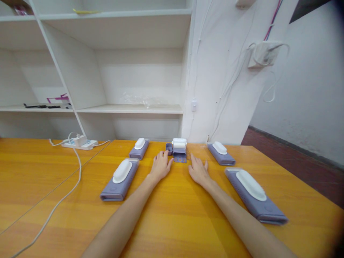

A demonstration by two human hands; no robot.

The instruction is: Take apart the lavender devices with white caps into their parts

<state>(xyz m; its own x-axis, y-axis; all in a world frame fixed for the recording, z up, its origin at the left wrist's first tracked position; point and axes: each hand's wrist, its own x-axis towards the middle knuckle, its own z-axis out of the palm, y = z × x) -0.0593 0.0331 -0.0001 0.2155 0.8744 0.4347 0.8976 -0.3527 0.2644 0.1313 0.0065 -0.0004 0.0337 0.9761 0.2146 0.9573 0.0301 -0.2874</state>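
Observation:
At the far side of the wooden table [172, 215] stands a small purple-grey box [179, 152] with a white rounded piece [179, 143] on top and a flap at its front. A smaller purple-grey piece [168, 148] is just left of it. My left hand [160, 165] rests on the table, fingers spread, its fingertips close to this smaller piece; I cannot tell whether they touch. To the right of the box, my right hand [198, 170] lies on the tabletop with fingers stretched out, holding nothing.
Flat purple-grey cases with white oval tops lie on both sides: near left [107, 191], far left [138, 153], far right [227, 159] and near right [268, 211]. A power strip [90, 144] with a white cable [68, 193] is at left. White shelves [129, 109] stand behind.

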